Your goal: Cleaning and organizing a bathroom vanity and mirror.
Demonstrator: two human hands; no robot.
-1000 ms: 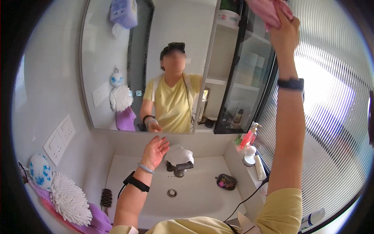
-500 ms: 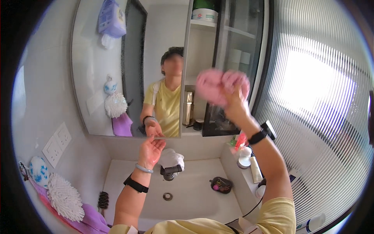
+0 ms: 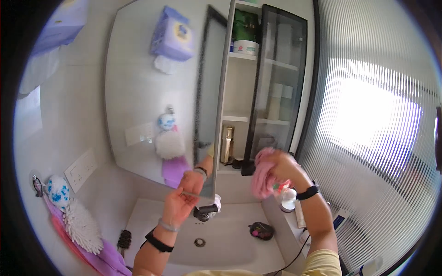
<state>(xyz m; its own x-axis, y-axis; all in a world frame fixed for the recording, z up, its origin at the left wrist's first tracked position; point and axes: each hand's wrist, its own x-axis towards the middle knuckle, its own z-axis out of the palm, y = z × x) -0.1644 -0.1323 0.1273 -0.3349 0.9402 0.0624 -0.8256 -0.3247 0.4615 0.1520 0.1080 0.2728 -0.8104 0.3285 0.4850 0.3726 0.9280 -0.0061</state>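
My left hand (image 3: 177,207) has its fingertips at the lower edge of the mirrored cabinet door (image 3: 133,87), which stands swung outward. Its fingers look bent around that edge, partly doubled by their reflection. A crumpled pink cloth (image 3: 263,177) is gripped in my right hand (image 3: 284,168), slightly smeared by motion. That hand is in front of the lower cabinet, above the ledge at the right of the sink.
Beneath lies a white sink (image 3: 225,253) with a black faucet (image 3: 205,211) and a dark oval dish (image 3: 261,231). Bottles, including a white one (image 3: 288,201), line the right ledge. Gold bottles (image 3: 227,145) stand on the cabinet shelf. A white scrubber (image 3: 83,225) hangs at left.
The mirrored door has swung outward along with my left hand at its lower edge. My right hand has brought the pink cloth down from higher up. The view has tilted upward a little.
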